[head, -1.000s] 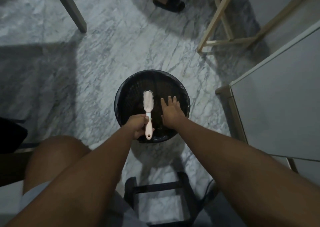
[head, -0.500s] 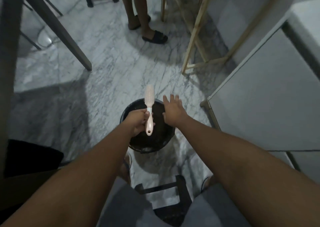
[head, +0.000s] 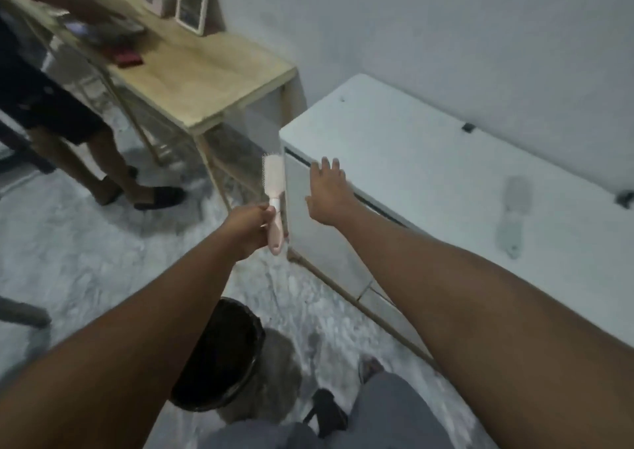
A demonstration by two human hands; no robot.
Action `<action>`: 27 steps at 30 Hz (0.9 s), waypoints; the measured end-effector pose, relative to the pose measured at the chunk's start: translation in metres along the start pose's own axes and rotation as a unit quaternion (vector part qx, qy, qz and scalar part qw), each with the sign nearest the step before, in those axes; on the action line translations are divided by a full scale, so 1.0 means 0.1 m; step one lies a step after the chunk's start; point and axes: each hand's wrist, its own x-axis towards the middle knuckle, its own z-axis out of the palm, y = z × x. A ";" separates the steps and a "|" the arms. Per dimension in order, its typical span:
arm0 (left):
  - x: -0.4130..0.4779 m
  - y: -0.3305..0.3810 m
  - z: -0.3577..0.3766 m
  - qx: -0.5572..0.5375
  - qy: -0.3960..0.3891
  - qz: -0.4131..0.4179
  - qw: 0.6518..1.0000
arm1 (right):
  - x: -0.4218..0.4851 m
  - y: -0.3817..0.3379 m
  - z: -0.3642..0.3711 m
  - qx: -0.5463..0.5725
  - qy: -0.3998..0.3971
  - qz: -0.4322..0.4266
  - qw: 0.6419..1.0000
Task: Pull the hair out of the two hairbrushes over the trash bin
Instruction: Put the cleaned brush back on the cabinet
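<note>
Left hand (head: 248,229) is wrapped around the handle of the pink hairbrush (head: 274,194), head pointing up. Right hand (head: 327,191) hangs empty with fingers spread, just beside it. A second grey hairbrush (head: 514,215) lies on the white chest (head: 429,160), well right of that hand. Trash bin (head: 223,356) sits below the left forearm.

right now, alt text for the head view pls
The left hand holds a pink brush upright by its handle, the empty right hand open beside it by a white chest. A second brush lies on the chest; the black bin sits below the left arm.
</note>
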 end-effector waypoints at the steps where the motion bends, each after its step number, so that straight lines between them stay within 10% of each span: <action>1: 0.01 0.09 0.19 0.019 -0.023 0.002 1.000 | -0.07 0.22 -0.11 -0.003 0.010 0.027 1.000; 11: 0.00 0.35 2.17 0.131 -0.214 -0.029 0.968 | -1.00 2.00 -0.70 -0.002 0.038 0.262 0.964; 27: 0.29 -0.03 4.01 0.346 -0.164 0.010 0.924 | -1.30 3.25 -0.73 0.017 0.040 0.347 0.937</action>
